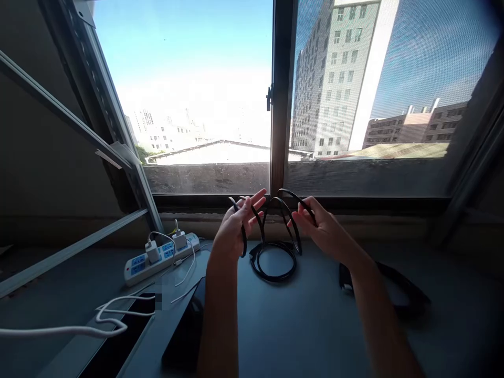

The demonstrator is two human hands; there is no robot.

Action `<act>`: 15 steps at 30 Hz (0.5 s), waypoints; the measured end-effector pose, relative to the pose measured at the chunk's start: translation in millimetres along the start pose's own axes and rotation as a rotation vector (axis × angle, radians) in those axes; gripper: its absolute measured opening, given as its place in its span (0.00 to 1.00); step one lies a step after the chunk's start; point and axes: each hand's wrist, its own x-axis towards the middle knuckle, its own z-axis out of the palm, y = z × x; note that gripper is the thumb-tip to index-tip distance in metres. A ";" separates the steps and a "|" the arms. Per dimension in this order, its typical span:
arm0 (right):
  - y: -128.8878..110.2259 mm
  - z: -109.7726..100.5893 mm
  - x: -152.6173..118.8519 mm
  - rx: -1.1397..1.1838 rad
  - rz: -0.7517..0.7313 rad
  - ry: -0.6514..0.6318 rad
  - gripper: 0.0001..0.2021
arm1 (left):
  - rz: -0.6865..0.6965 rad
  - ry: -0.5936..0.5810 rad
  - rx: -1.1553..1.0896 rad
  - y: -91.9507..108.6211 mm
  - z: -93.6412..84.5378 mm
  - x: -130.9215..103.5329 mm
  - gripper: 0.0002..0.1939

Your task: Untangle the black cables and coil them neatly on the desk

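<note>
A black cable (298, 239) hangs in loops between my two hands above the grey table (299, 325). Loops of it pass around my left hand (238, 226), whose thumb bears on the cable while its other fingers stretch out to the right. My right hand (317, 223) pinches a strand between thumb and fingers, a little to the right of the left hand. Below both hands, a round coil (277, 280) of the cable rests on the table, with a connector end at its left side. The exact grip of the left fingers is partly hidden by the loops.
To the left lies a white power strip (161, 260) with two plugged chargers and white cords (106, 320). A dark flat device (183, 336) is beside my left forearm. Another black cable bundle (409, 294) lies right. A window (212, 178) stands behind.
</note>
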 end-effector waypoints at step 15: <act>17.0 -2.7 10.0 -0.097 0.375 0.099 0.25 | -0.051 -0.060 0.023 7.5 12.5 -7.4 0.21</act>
